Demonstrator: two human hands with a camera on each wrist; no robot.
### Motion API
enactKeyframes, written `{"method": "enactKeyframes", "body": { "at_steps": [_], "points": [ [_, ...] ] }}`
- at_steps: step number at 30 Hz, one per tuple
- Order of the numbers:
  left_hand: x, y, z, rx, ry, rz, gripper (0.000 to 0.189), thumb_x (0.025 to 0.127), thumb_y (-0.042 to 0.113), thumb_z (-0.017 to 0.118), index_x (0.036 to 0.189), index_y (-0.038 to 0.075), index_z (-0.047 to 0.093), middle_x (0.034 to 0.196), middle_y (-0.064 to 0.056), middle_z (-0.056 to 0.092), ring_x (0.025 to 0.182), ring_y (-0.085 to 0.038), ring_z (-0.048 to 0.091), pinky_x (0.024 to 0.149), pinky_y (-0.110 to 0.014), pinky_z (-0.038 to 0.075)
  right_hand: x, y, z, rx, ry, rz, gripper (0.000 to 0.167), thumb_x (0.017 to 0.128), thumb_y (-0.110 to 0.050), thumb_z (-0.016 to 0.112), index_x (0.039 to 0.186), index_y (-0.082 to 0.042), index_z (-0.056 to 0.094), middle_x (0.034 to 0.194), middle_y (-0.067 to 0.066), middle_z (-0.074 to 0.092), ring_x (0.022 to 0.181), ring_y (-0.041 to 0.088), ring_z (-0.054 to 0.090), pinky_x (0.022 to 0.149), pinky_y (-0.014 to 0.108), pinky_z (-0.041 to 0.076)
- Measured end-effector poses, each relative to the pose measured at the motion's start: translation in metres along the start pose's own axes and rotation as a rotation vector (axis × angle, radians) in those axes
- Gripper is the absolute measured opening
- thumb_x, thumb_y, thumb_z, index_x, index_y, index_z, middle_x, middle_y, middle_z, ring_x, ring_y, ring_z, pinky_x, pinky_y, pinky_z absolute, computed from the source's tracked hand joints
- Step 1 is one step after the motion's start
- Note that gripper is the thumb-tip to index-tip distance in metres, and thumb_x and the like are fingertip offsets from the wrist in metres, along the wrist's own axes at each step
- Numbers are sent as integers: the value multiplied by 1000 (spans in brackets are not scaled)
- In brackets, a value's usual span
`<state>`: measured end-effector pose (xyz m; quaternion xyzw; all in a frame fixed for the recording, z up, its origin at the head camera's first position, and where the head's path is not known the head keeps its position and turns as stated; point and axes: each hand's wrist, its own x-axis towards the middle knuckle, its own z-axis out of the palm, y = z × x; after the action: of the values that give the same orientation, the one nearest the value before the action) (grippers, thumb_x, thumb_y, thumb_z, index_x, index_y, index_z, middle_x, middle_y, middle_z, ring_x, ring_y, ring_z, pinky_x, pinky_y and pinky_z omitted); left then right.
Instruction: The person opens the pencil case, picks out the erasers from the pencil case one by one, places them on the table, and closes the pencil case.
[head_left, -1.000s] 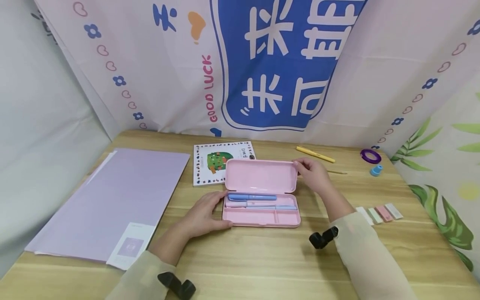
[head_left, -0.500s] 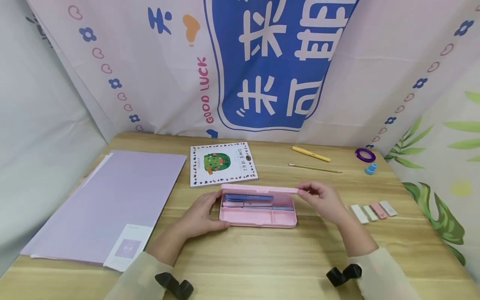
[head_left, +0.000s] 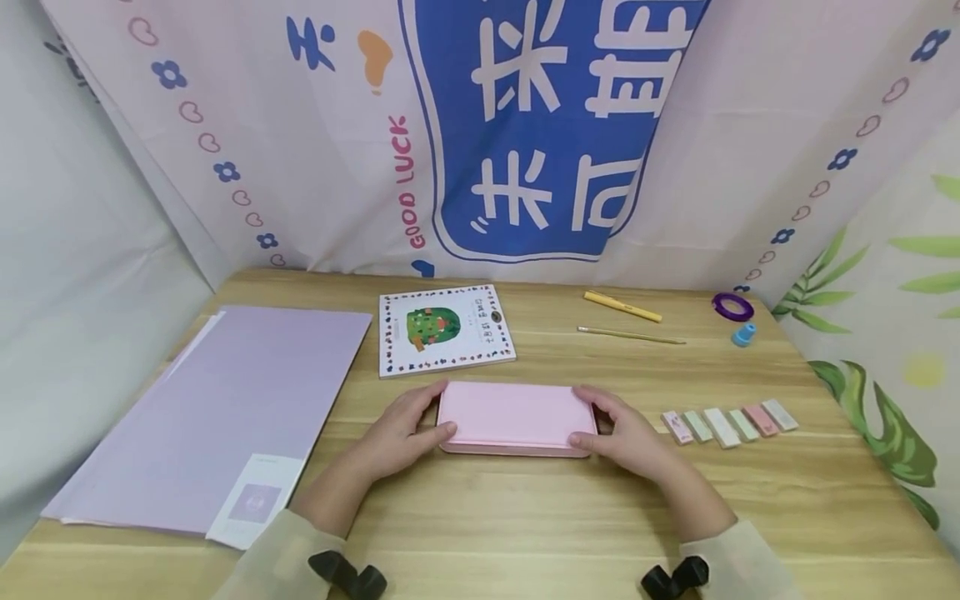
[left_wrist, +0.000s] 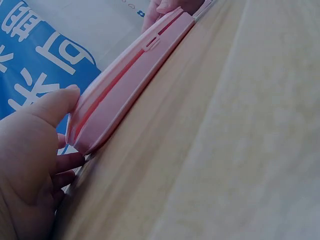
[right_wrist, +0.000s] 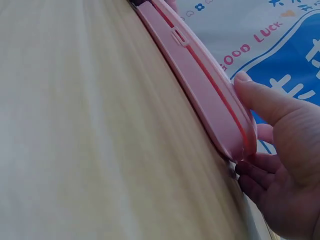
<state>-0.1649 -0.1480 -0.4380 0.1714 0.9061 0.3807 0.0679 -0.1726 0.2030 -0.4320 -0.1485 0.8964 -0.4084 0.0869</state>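
Observation:
A pink pencil case [head_left: 516, 414] lies on the table with its lid down over the base. In the left wrist view a narrow gap shows along the front between the lid and base of the pencil case [left_wrist: 125, 87]. My left hand [head_left: 399, 429] grips its left end, thumb on the lid's edge and fingers around the side. At the right end my right hand [head_left: 626, 433] holds it the same way, its thumb on the lid's front corner. The pens inside are hidden by the lid.
Behind the case lies a picture book [head_left: 446, 331]. A purple folder [head_left: 225, 408] with a white card [head_left: 257, 500] is on the left. Rightward are several erasers [head_left: 723, 427], a pencil [head_left: 630, 335], a yellow pen [head_left: 622, 307], purple tape [head_left: 732, 307] and a small blue object [head_left: 744, 335].
The pencil case's lid has swung down from upright over the pens. My right hand has come forward and down with it to the case's right end; the left hand has stayed.

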Motion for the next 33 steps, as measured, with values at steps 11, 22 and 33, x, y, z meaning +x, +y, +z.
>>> {"method": "enactKeyframes", "body": {
  "at_steps": [11,22,33],
  "points": [
    [-2,3,-9,48,-10,4,76,93,40,63,152,3,32,151,-23,41,141,-42,35,117,-59,28,2,-10,1,-74,-43,1,83,84,-42,75,151,-8,38,157,18,34,145,44,28,118,60,24],
    [5,0,-14,96,40,-23,67,100,39,51,152,2,32,155,-21,36,145,-41,31,120,-56,25,21,-6,7,-147,30,-35,68,95,-40,61,151,-9,37,159,23,25,144,48,26,116,65,24],
    [67,-4,-43,620,140,-133,66,103,44,39,158,14,20,165,-17,10,152,-40,4,123,-59,3,92,-16,-13,-620,153,111,68,102,-51,38,158,-17,20,165,20,3,151,44,-4,121,64,1]
  ]
}}
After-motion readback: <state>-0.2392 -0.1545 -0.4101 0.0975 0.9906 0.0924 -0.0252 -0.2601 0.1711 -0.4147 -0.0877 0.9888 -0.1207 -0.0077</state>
